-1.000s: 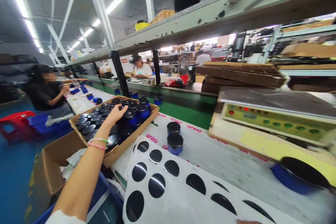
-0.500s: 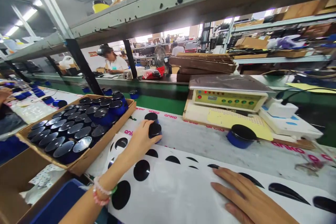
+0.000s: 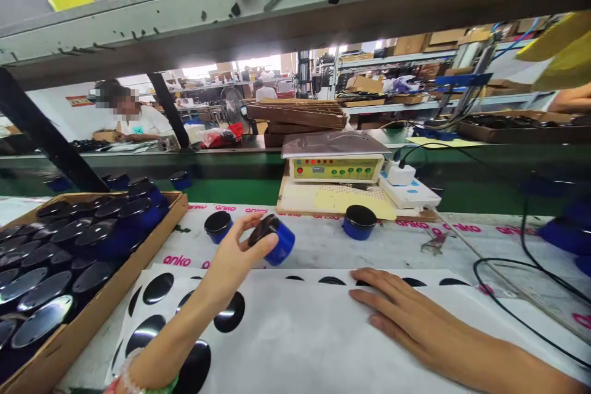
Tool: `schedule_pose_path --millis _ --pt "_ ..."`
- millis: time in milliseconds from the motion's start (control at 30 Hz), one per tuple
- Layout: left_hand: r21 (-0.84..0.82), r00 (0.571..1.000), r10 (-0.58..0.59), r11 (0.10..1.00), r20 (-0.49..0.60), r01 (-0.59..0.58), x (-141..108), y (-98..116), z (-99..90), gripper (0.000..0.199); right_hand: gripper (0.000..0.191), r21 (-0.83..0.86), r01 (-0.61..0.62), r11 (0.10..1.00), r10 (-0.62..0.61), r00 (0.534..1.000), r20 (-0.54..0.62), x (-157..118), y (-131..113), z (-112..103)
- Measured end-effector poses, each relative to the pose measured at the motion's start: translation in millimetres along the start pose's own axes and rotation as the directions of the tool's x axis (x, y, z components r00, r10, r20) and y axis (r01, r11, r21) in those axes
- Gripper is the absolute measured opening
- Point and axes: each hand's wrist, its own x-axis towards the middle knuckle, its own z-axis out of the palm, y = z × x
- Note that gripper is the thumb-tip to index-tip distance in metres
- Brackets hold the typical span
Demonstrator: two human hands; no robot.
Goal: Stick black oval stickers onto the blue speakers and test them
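At twelve o'clock, the left hand [image 3: 233, 255] is gripping a tilted, glossy blue-and-black cylindrical pot [image 3: 282, 245]; the right hand [image 3: 410, 323] is resting open on white sheeting [image 3: 295, 335].

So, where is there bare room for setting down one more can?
The printed covering shows bare between the blue can in the left hand and the one near the control box, then on to the plastic scrap. Crowded: the carton, and the front, under sheets and the right hand.
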Motion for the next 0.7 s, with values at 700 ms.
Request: schedule_pose_path --millis 700 --pt "0.621 0.946 0.203 0.715 0.254 -0.32 -29.6 -48.0 -13.0 0.048 0.045 -0.078 -0.24 0.968 0.244 0.969 0.033 -63.9 52.6 -45.1"
